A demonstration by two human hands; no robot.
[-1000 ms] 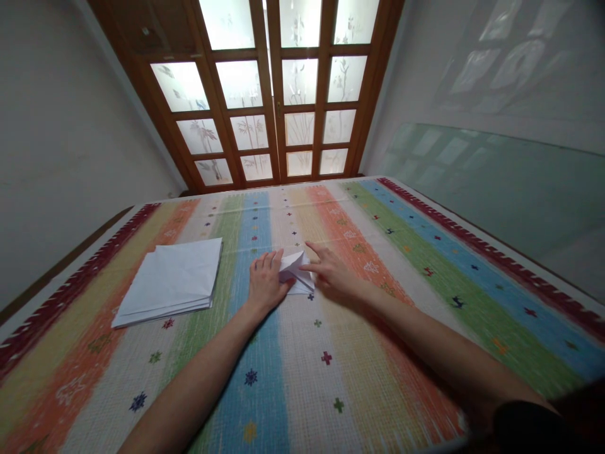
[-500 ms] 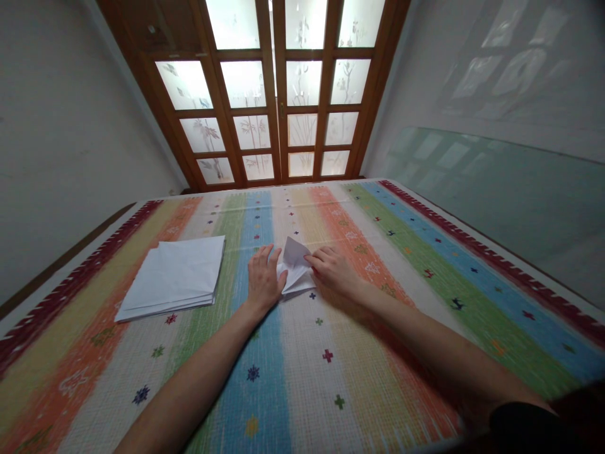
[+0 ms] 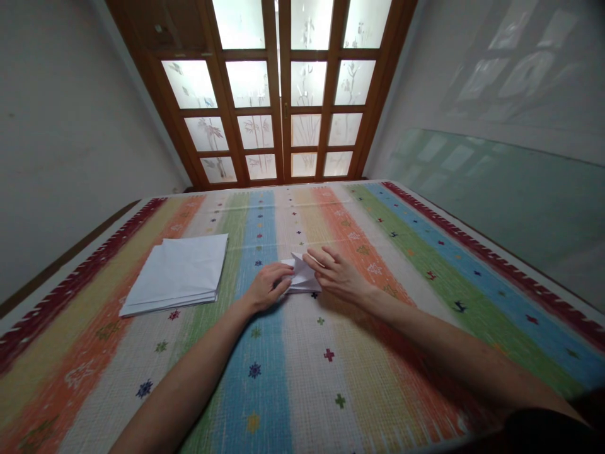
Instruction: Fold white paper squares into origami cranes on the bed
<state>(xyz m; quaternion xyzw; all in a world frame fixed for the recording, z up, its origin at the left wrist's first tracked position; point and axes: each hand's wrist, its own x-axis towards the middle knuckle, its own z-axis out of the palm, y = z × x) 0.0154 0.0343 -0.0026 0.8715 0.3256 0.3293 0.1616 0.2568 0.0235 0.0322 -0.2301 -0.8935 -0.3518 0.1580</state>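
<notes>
Paper [image 3: 305, 278] now peaks lower, right hand [image 3: 339, 276] more spread.

Plain white marks both the small folded white paper [image 3: 302, 279] and the flat stack of white paper sheets [image 3: 184, 271]. The multicoloured striped cloth [image 3: 307, 403] runs in maroon, yellow, orange, white, green and blue, scattered with little crosses and stars. Brown wooden doors [image 3: 286, 88] frame pale, plant-patterned panes.

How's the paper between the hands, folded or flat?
Folded: the white paper shows a pointed flap raised beside the right hand.
</notes>
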